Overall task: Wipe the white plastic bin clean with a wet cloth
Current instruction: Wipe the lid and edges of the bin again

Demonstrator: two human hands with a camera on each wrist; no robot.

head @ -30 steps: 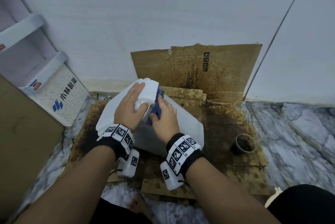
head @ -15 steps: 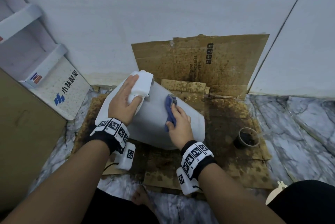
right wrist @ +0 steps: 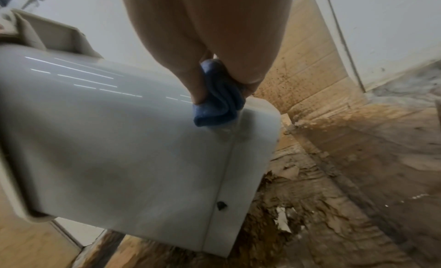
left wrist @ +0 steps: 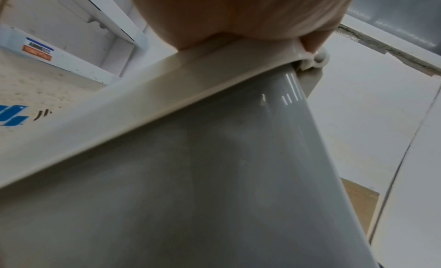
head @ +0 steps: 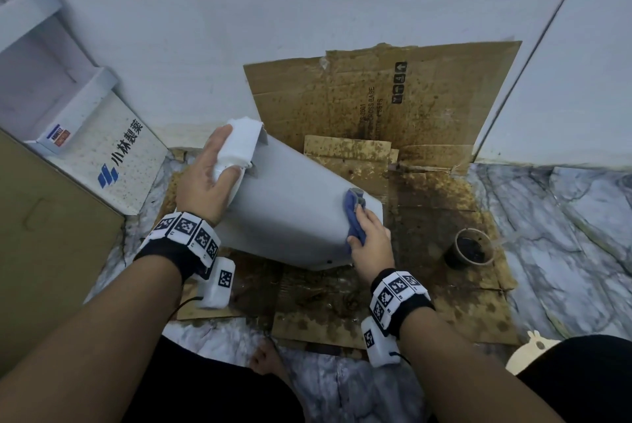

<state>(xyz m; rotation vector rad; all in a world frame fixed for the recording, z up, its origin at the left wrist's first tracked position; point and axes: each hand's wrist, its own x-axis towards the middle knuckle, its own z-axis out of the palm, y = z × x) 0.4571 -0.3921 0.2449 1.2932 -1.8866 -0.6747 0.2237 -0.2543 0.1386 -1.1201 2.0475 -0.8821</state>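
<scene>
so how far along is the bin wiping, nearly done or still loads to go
Mid-job, by the look of it. The white plastic bin lies tipped on the stained cardboard, its upper side glossy and seemingly wiped. In hand: the left hand holds the rim while the right hand presses the folded blue cloth near the base corner. Left: a dark speck lower down, plus the unseen underside and inside.

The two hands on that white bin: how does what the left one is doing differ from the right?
The left hand grips the white bin at its raised rim end, holding it tilted; the right hand is down at the bin's lower end. The left hand holds no cloth; the right hand's fingers clutch a bunched blue cloth against the bin's wall. Both hands touch the bin, and both wrists wear marker bands.
</scene>
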